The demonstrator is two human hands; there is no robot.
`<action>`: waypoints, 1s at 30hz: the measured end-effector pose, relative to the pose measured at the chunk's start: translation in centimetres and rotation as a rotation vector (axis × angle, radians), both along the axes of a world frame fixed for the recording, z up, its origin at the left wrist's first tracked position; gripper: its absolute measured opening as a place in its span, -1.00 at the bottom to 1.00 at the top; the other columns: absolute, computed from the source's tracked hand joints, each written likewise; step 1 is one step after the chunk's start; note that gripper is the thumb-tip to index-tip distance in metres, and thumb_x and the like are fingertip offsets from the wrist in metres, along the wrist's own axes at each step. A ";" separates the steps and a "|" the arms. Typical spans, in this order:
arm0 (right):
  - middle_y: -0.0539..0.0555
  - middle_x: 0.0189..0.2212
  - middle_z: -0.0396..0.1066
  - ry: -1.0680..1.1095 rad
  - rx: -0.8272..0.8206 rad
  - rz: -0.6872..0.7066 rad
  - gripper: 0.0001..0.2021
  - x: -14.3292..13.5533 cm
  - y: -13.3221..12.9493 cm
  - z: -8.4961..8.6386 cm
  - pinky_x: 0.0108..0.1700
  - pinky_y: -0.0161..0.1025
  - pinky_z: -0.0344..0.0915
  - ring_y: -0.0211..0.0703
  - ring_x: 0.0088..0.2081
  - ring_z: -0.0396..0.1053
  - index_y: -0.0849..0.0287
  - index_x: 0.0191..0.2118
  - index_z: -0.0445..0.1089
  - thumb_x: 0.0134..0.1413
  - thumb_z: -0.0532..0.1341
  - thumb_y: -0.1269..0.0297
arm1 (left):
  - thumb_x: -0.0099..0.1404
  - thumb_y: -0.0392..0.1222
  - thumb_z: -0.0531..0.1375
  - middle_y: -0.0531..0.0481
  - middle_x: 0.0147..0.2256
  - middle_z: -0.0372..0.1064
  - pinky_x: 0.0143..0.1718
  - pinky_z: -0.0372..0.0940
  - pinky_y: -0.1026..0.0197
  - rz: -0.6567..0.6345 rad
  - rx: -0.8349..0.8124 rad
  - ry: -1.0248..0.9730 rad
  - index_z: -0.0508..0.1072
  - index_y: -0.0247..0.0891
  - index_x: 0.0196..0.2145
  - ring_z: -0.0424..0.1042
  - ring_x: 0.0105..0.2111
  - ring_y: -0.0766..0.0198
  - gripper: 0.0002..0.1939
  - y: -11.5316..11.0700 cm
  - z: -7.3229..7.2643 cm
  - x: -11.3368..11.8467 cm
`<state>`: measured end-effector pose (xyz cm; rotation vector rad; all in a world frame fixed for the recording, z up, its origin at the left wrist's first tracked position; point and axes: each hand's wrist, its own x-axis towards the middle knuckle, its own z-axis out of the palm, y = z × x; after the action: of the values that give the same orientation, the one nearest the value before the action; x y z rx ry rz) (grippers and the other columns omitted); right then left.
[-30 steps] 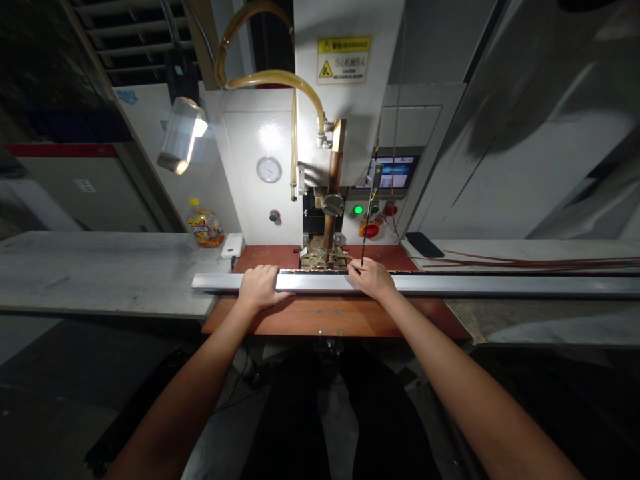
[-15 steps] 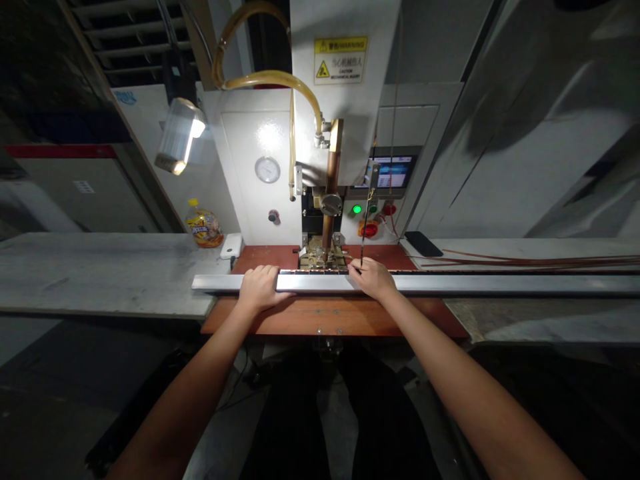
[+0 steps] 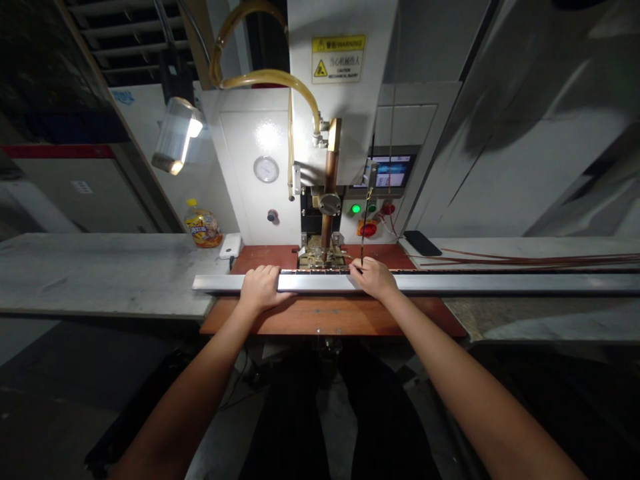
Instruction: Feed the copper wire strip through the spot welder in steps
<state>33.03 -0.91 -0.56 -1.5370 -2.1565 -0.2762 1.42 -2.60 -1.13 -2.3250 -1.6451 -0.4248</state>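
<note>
A long silvery metal bar (image 3: pixel 320 283) lies across the reddish-brown work plate (image 3: pixel 300 317) in front of a white machine (image 3: pixel 250 133). My left hand (image 3: pixel 261 288) is wrapped over the bar left of the machine's copper rod (image 3: pixel 329 173), thumb along the front face. On the right side of the rod, my right hand (image 3: pixel 373 277) rests on the bar, its fingers pinched at the bar's back edge beside a thin dark hanging rod (image 3: pixel 365 227). Whatever small thing those fingertips may pinch is hidden. The copper rod's lower end meets a small metal fixture (image 3: pixel 317 257) behind the bar.
A lit lamp (image 3: pixel 177 137) hangs at the upper left. A bottle (image 3: pixel 203 225) and a white device (image 3: pixel 231 246) stand at the left. On the right lie a black phone (image 3: pixel 423 243) and thin copper-coloured strips (image 3: pixel 525 260). A screen (image 3: pixel 393 171) glows behind.
The view has shifted very slightly. Both hands keep their places on the bar, and nothing else has visibly moved.
</note>
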 end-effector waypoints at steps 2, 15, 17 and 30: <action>0.09 -0.44 0.43 0.001 -0.003 -0.006 -0.67 0.1 -0.1 0.1 -0.29 -0.28 0.08 -0.16 -0.33 0.32 0.12 -0.40 0.44 0.26 -0.01 0.19 | 0.08 0.45 0.09 -0.24 -0.13 0.42 -0.16 0.13 0.01 -0.004 -0.009 -0.009 0.39 -0.23 -0.05 0.34 -0.07 -0.11 -0.26 0.0 0.0 0.1; 0.09 -0.44 0.43 0.006 0.013 -0.009 -0.68 0.5 -0.3 0.1 -0.27 -0.29 0.09 -0.16 -0.33 0.33 0.12 -0.43 0.43 0.25 0.01 0.21 | 0.07 0.47 0.09 -0.24 -0.14 0.44 -0.17 0.13 0.01 0.005 0.007 0.003 0.39 -0.22 -0.10 0.35 -0.08 -0.09 -0.28 0.0 -0.1 0.7; 0.09 -0.44 0.43 0.010 0.010 -0.010 -0.68 0.6 -0.3 0.1 -0.27 -0.29 0.09 -0.16 -0.32 0.33 0.13 -0.43 0.43 0.25 0.01 0.21 | 0.07 0.47 0.09 -0.24 -0.15 0.43 -0.16 0.13 0.01 0.009 -0.002 -0.004 0.40 -0.21 -0.10 0.35 -0.07 -0.10 -0.28 0.0 0.0 0.8; 0.10 -0.43 0.42 0.012 0.002 -0.025 -0.67 1.2 -0.2 -0.1 -0.25 -0.28 0.11 -0.16 -0.32 0.33 0.13 -0.42 0.41 0.26 -0.01 0.18 | 0.06 0.46 0.10 -0.23 -0.15 0.44 -0.17 0.13 0.00 0.000 0.005 -0.009 0.40 -0.22 -0.13 0.35 -0.09 -0.10 -0.29 0.0 -0.1 1.3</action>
<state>34.26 -1.11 -0.64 -1.5615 -2.1291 -0.2764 2.75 -2.57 -1.23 -2.3228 -1.6468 -0.4393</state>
